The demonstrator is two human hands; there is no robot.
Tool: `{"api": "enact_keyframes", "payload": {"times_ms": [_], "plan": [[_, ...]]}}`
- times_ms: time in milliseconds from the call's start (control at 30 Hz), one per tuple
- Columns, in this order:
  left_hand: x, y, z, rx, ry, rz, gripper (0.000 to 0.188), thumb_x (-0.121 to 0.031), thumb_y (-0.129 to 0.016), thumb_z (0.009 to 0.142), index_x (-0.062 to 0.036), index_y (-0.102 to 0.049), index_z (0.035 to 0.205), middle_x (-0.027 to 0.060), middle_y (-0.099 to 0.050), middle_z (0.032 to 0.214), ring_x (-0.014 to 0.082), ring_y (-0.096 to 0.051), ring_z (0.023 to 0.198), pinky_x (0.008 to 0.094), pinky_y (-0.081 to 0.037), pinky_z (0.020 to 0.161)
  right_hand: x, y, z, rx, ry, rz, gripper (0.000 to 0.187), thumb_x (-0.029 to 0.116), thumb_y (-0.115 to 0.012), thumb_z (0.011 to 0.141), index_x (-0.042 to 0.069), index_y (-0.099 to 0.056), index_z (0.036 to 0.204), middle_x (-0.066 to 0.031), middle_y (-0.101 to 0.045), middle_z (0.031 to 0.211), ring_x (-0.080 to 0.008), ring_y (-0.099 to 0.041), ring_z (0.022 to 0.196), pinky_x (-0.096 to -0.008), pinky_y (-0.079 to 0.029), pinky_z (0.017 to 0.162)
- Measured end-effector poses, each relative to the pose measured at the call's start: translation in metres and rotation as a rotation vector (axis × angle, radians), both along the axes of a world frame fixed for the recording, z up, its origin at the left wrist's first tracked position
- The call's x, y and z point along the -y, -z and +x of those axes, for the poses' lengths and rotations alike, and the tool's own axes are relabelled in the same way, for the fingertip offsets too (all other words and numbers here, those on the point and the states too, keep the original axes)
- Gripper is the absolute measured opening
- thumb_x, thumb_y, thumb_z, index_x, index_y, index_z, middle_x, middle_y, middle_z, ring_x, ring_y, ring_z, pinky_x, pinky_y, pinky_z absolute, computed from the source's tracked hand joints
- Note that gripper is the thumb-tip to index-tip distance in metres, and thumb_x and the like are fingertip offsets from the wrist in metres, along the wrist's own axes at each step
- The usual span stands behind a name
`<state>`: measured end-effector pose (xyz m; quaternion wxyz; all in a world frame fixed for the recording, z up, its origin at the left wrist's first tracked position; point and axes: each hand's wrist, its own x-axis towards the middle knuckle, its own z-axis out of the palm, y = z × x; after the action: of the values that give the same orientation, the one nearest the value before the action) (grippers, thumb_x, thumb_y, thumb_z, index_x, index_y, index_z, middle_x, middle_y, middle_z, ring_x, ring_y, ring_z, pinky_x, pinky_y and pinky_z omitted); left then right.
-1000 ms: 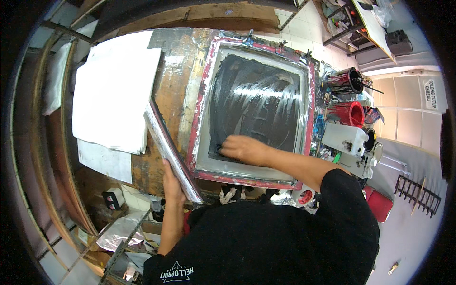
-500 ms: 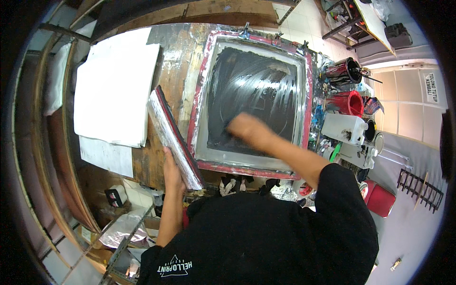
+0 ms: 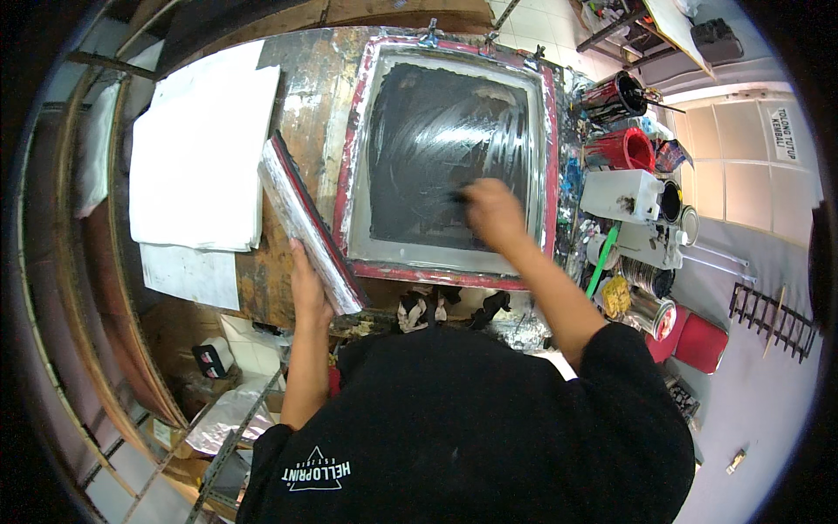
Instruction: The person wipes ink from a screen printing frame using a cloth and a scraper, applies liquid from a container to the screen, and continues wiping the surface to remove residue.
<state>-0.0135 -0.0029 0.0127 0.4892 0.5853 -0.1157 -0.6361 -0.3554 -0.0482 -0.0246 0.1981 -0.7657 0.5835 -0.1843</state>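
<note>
A screen-printing frame [image 3: 349, 140] with a red-taped border lies flat on the table, its mesh [image 3: 406, 166] covered by a wet, glossy dark area. Over the right part of that mesh is my right hand [image 3: 496, 214], fingers closed and smeared by motion. A small dark thing shows at its fingertips, too blurred to name. My left hand [image 3: 308, 284] grips a long squeegee [image 3: 301, 210] with a pale, stained side and a red and dark edge. The squeegee slants along the frame's left side, and its near end is close to the lower left corner.
A stack of white paper [image 3: 196, 157] occupies the table's left side. Clamps [image 3: 429, 35] sit along the frame's far edge. To the right stand a black bucket [image 3: 607, 99], a red tub [image 3: 615, 150], a white jerrycan [image 3: 615, 194] and a green stick [image 3: 604, 259]. Dark rags [image 3: 491, 310] hang near the front edge.
My right hand has swept across the mesh from left to right. The squeegee stays in my left hand at the frame's left. The whole view has shifted slightly.
</note>
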Motion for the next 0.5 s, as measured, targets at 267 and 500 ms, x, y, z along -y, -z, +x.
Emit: {"api": "enact_keyframes", "payload": {"times_ms": [267, 500], "plan": [[0.002, 0.002, 0.000, -0.027, 0.060, -0.036, 0.066, -0.057, -0.037, 0.102, -0.0007, -0.047, 0.135, 0.0114, -0.060, 0.117, 0.0209, -0.061, 0.104, 0.0347, -0.052, 0.089, -0.024, -0.004, 0.077, 0.121, -0.165, 0.028, 0.031, 0.001, -0.062, 0.075, 0.004, -0.068, 0.105, -0.0147, -0.063, 0.103, -0.0340, -0.058, 0.104, -0.0437, -0.050, 0.089], [0.003, -0.010, -0.006, -0.029, -0.008, 0.008, 0.065, -0.057, -0.036, 0.103, -0.0013, -0.048, 0.134, 0.0107, -0.062, 0.113, 0.0221, -0.063, 0.100, 0.0362, -0.053, 0.087, -0.026, -0.014, 0.026, -0.001, -0.283, 0.041, 0.025, 0.003, -0.059, 0.078, 0.004, -0.068, 0.101, -0.0153, -0.062, 0.107, -0.0342, -0.058, 0.107, -0.0428, -0.050, 0.092]]}}
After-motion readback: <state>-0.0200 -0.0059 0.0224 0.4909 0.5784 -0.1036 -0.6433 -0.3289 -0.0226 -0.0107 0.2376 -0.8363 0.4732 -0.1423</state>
